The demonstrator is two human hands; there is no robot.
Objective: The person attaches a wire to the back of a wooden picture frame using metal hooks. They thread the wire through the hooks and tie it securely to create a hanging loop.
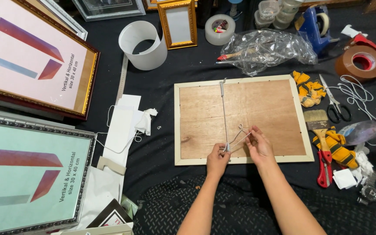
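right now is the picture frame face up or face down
Face down: the picture frame shows its brown wooden backing board, with white string running across it.

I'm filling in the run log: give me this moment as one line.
left hand: pinches string at frame lower edge | right hand: holds string loop | frame: face down on table | pliers: right, untouched

far left i've got two framed insert sheets, a pink one in a gold frame (31, 52) up top and a pale green one in a silver frame (29, 169) below, plus a crinkly clear plastic bag (268, 48) up top.
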